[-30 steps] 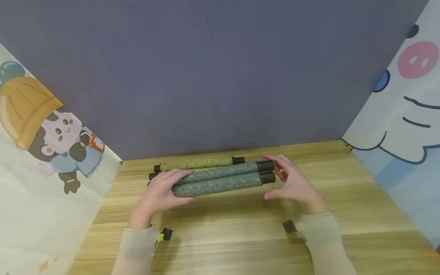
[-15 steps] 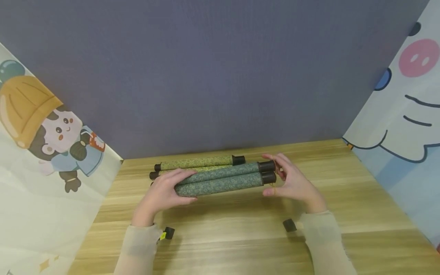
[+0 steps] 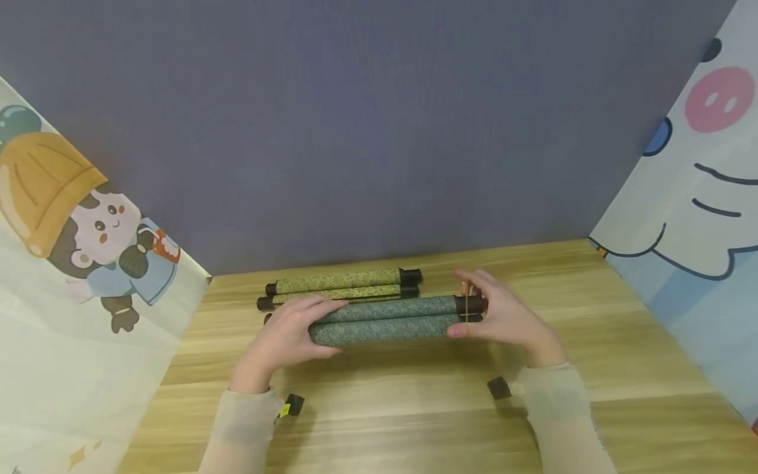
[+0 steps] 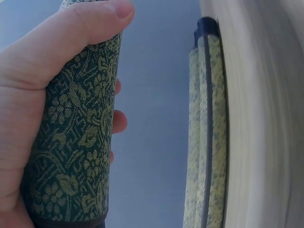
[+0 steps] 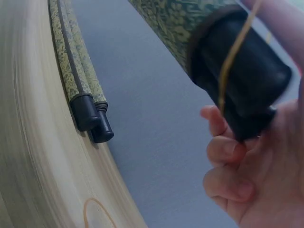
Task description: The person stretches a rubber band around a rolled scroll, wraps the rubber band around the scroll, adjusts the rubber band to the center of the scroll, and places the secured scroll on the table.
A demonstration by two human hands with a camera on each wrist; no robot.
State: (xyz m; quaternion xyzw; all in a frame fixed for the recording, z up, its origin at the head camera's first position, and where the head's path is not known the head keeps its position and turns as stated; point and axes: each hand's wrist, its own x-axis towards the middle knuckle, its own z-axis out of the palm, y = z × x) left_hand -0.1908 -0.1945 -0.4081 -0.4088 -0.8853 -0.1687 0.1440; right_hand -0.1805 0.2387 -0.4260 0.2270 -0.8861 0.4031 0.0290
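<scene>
Two green brocade scrolls (image 3: 385, 329) with black end knobs lie one against the other, held above the table. My left hand (image 3: 290, 339) grips them round their left part, and in the left wrist view the thumb lies across the floral cloth (image 4: 78, 128). My right hand (image 3: 506, 319) is at their right end, fingers bent, holding a thin tan rubber band (image 3: 466, 306) stretched between thumb and fingers. In the right wrist view the band crosses in front of the black knobs (image 5: 247, 61). The fingertips at its far side are partly hidden.
Two yellow patterned scrolls (image 3: 337, 283) with black knobs lie side by side behind, near the grey back panel (image 3: 379, 131). Another rubber band (image 5: 97, 204) lies on the wooden table (image 3: 403, 421). Printed cartoon sheets (image 3: 106, 224) stand at both sides.
The green scrolls have shifted right and levelled, their knobs passing into my right hand. The rubber band now crosses the knobs instead of hanging at their tips. The yellow scrolls stay put.
</scene>
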